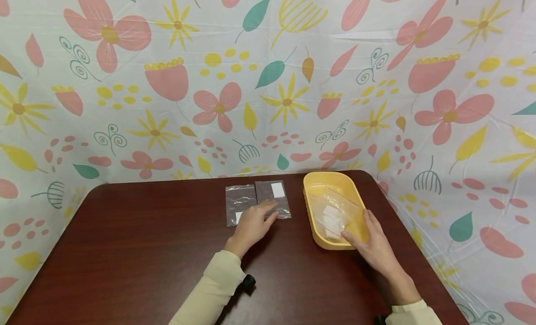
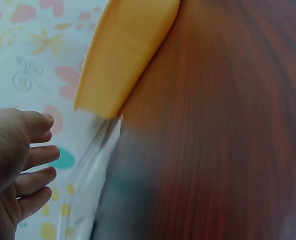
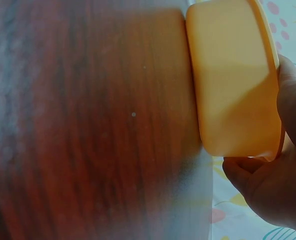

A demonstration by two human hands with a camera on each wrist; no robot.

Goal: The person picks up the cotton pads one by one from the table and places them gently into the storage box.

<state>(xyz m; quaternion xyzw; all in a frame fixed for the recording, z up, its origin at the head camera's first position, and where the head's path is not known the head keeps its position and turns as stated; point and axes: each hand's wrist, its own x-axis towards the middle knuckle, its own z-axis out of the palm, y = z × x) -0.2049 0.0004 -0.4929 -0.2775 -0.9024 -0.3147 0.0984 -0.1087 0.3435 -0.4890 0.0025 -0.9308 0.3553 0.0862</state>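
Two clear zip-lock bags lie side by side on the table: a left bag [image 1: 240,201] and a right bag [image 1: 268,194], each showing a white rectangle. Over their near part is my left hand [image 1: 254,223], fingers loosely bent and holding nothing; in the left wrist view this hand [image 2: 20,165] is apart from the bags. To the right stands a yellow plastic tray [image 1: 310,208] with clear zip-lock bags [image 1: 335,213] and white pieces inside. My right hand [image 1: 378,250] grips its near right corner, thumb over the rim. Some right fingers are hidden behind the tray wall.
The dark reddish-brown table [image 1: 138,250] has rounded far corners. Behind it and along the right side hangs a floral-printed white cloth [image 1: 251,129]. The tray stands close to the table's right edge.
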